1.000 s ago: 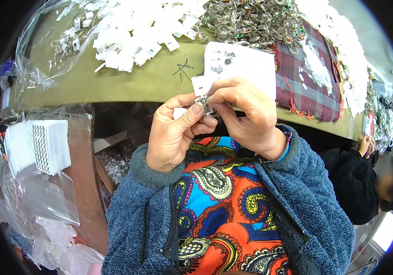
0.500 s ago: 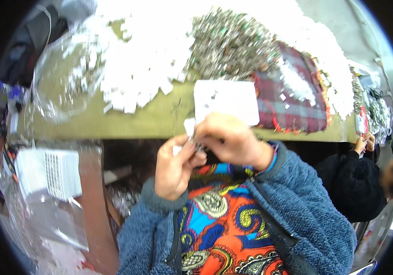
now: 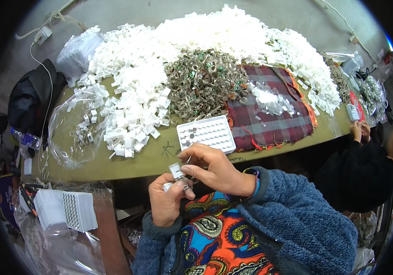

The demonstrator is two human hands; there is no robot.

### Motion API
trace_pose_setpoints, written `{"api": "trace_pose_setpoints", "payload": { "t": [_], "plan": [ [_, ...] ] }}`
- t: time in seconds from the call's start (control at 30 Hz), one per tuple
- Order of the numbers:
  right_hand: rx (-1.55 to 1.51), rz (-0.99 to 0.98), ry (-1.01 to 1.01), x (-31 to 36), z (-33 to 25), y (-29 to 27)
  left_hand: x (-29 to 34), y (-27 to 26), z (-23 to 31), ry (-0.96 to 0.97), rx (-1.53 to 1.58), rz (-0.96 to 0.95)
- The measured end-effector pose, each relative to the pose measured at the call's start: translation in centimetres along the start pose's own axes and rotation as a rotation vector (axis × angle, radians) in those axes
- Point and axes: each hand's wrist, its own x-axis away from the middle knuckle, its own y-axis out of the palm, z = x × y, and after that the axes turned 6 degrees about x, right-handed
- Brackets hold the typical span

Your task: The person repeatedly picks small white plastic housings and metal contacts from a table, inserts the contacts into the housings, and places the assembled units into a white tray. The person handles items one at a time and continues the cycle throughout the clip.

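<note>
In front of my body, both hands meet over a small white plastic piece [image 3: 176, 171], square with a dark slot. My left hand [image 3: 165, 201] is closed, its thumb and fingers pinching around this piece, and a second white bit shows at its fingers. Something small and silvery, too small to name, sits by the left thumb. My right hand [image 3: 217, 170] has curled fingers, thumb and index at the square piece's right edge. Just beyond them lies a white tray [image 3: 212, 143] with rows of slots; a few dark round bits sit at its left end.
A heap of metal rings [image 3: 205, 87] lies behind the tray, ringed by white plastic pieces [image 3: 137, 110]. Right of it is a plaid cloth [image 3: 274, 126] with clear bits. Stacked white trays [image 3: 79, 211] stand at lower left. A co-worker [image 3: 354, 172] sits at right.
The view has shifted, showing more of the table's far side. My hands appear lower in the picture, and the square white piece now shows more plainly between them.
</note>
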Motion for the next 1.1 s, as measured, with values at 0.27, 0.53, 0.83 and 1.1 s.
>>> {"api": "trace_pose_setpoints", "payload": {
  "t": [0.27,0.53,0.83,1.1],
  "plan": [
    [0.012,-0.075,0.016,0.6,0.5,-1.3,-1.0,-0.2,-1.0,-0.357,0.101,-0.017],
    [0.366,-0.019,-0.656,0.6,1.3,-1.6,-1.2,-1.1,-2.4,-0.334,0.51,-0.101],
    [0.57,0.071,-0.928,0.9,2.3,-3.2,-1.4,1.2,-2.8,-0.415,0.355,-0.148],
    [0.651,0.51,-0.29,4.2,4.9,-12.0,-2.2,1.8,-4.3,-0.418,0.328,-0.256]
  ]
}}
